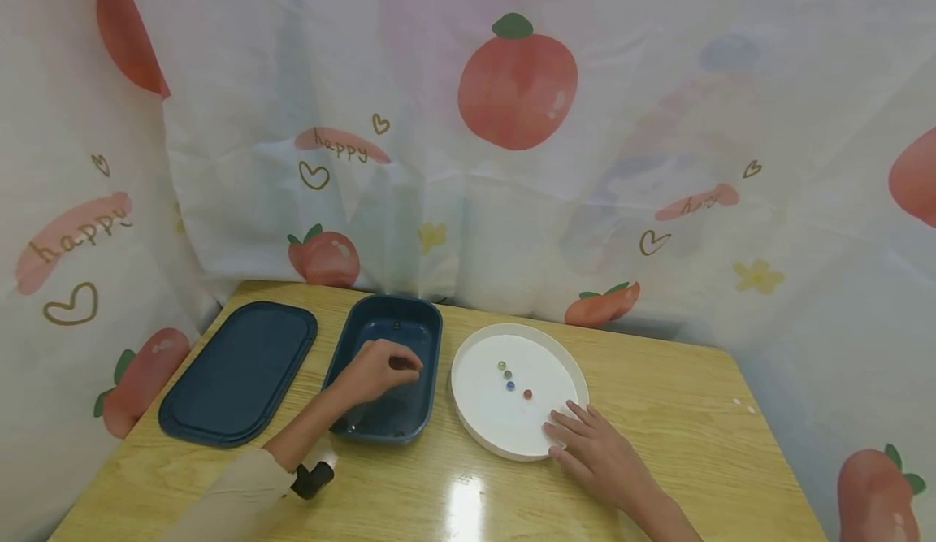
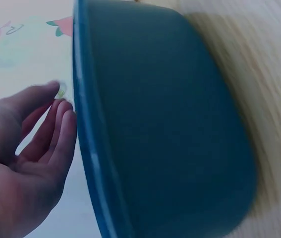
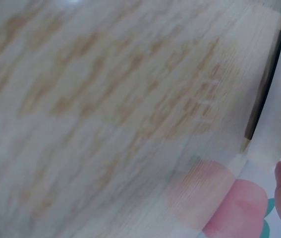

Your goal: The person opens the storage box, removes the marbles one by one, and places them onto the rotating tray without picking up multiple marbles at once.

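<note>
My left hand (image 1: 380, 369) is over the dark blue rectangular box (image 1: 437, 347). Between its thumb and fingertips it pinches a small clear glass marble with a yellow-green tint (image 2: 61, 91), hidden by the fingers in the head view. Small dark or shiny spots (image 1: 397, 326) show inside the box, too small to tell for certain. My right hand (image 1: 595, 453), fingers spread and fairly straight, rests at the near right rim of a round white tray (image 1: 468, 420). Inside the tray lie several marbles: a red one (image 1: 528, 394), a blue one (image 1: 510, 386) and greenish ones (image 1: 501, 366).
A dark blue lid (image 1: 237, 371) lies flat on the wooden table (image 1: 658, 388), left of the box. Behind the table hangs a white curtain (image 1: 439, 201) printed with fruit. A black wrist mount (image 1: 312, 481) sticks out from my left sleeve.
</note>
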`<state>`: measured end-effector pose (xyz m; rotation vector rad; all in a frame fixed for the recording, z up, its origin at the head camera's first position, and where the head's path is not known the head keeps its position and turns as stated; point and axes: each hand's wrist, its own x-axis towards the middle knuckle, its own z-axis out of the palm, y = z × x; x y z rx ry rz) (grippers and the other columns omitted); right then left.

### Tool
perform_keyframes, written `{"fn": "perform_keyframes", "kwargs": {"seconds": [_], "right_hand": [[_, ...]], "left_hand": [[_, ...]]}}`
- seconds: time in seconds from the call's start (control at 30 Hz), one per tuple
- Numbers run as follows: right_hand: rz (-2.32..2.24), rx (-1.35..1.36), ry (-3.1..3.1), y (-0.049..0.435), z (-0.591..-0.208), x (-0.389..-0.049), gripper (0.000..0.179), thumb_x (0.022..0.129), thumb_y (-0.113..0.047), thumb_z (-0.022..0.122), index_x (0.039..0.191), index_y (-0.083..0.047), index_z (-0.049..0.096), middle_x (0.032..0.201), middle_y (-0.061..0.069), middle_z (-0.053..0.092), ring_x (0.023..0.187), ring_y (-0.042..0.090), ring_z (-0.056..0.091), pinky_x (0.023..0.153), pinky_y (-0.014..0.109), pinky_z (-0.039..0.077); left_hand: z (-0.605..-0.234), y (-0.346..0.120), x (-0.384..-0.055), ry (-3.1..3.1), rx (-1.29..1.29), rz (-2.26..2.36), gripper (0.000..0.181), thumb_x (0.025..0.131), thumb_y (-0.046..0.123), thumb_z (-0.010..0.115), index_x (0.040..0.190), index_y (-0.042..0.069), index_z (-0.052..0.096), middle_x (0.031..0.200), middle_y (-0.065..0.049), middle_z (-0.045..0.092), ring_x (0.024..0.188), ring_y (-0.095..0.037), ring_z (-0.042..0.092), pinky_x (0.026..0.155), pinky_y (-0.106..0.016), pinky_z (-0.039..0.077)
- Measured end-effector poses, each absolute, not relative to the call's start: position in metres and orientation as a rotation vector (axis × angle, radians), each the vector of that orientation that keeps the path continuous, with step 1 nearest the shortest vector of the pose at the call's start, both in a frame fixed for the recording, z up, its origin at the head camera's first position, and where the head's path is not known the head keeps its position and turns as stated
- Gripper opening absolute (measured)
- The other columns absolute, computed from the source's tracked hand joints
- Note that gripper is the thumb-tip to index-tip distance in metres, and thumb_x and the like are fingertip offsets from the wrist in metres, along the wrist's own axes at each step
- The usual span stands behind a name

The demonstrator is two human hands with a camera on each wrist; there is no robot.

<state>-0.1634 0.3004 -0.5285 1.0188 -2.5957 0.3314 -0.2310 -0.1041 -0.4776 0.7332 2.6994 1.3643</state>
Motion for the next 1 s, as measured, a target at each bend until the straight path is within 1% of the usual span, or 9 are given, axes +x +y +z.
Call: {"fn": "perform_keyframes", "kwargs": {"seconds": [0.1, 0.2, 0.3, 0.53, 0.77, 0.83, 1.0], "right_hand": [[0.337, 1.019, -2.597, 0.301, -0.529, -0.163, 0.035, 0.09, -0.03, 0.073, 0.122, -0.016, 0.073, 0.127, 0.003, 0.067, 0.127, 0.034, 0.055, 0.116, 0.037, 0.023], [0.348, 1.02, -2.593, 0.302, -0.53, -0.162, 0.035, 0.09, -0.03, 0.073, 0.122, -0.015, 0.073, 0.127, 0.004, 0.067, 0.127, 0.034, 0.055, 0.119, 0.029, 0.012], [0.35, 1.024, -2.583, 0.302, -0.53, -0.162, 0.035, 0.091, -0.03, 0.073, 0.122, -0.016, 0.073, 0.127, 0.004, 0.067, 0.126, 0.034, 0.055, 0.119, 0.029, 0.012], [0.354, 1.031, -2.577, 0.302, -0.531, -0.162, 0.034, 0.091, -0.03, 0.072, 0.122, -0.016, 0.074, 0.127, 0.003, 0.067, 0.126, 0.034, 0.055, 0.118, 0.03, 0.014], [0.351, 1.026, -2.578, 0.3, -0.53, -0.161, 0.034, 0.091, -0.029, 0.073, 0.122, -0.016, 0.074, 0.127, 0.003, 0.067, 0.127, 0.034, 0.055, 0.116, 0.037, 0.023], [0.351, 1.027, -2.58, 0.3, -0.53, -0.161, 0.034, 0.091, -0.029, 0.072, 0.122, -0.016, 0.073, 0.127, 0.003, 0.067, 0.127, 0.034, 0.054, 0.116, 0.037, 0.022], [0.35, 1.036, -2.576, 0.3, -0.53, -0.163, 0.034, 0.091, -0.029, 0.072, 0.122, -0.016, 0.073, 0.127, 0.003, 0.067, 0.126, 0.035, 0.055, 0.118, 0.031, 0.015]], "left_hand": [[-0.474, -0.097, -0.232, 2.7, 0.7, 1.466, 0.011, 0.09, 0.011, 0.075, 0.1, 0.008, 0.078, 0.094, 0.003, 0.073, 0.085, -0.012, 0.067, 0.075, -0.03, 0.055], [-0.469, -0.087, -0.233, 2.694, 0.685, 1.535, 0.011, 0.091, 0.012, 0.074, 0.101, 0.01, 0.078, 0.095, 0.003, 0.073, 0.086, -0.013, 0.067, 0.076, -0.031, 0.055], [-0.464, -0.076, -0.233, 2.691, 0.663, 1.578, 0.011, 0.091, 0.01, 0.074, 0.101, 0.011, 0.079, 0.095, 0.002, 0.073, 0.087, -0.015, 0.068, 0.077, -0.032, 0.055], [-0.456, -0.049, -0.237, 2.656, 0.589, 1.656, 0.013, 0.09, 0.008, 0.074, 0.103, 0.007, 0.078, 0.095, -0.002, 0.074, 0.087, -0.016, 0.069, 0.075, -0.031, 0.056], [-0.455, -0.025, -0.241, 2.601, 0.539, 1.714, 0.013, 0.091, 0.011, 0.074, 0.102, 0.007, 0.078, 0.096, -0.003, 0.074, 0.087, -0.016, 0.069, 0.075, -0.032, 0.055], [-0.455, -0.019, -0.242, 2.608, 0.527, 1.714, 0.013, 0.091, 0.011, 0.074, 0.102, 0.008, 0.078, 0.097, -0.003, 0.074, 0.087, -0.016, 0.069, 0.075, -0.031, 0.055], [-0.455, -0.004, -0.246, 2.622, 0.483, 1.704, 0.012, 0.09, 0.01, 0.074, 0.102, 0.008, 0.078, 0.096, -0.002, 0.074, 0.087, -0.016, 0.069, 0.075, -0.031, 0.054]]}}
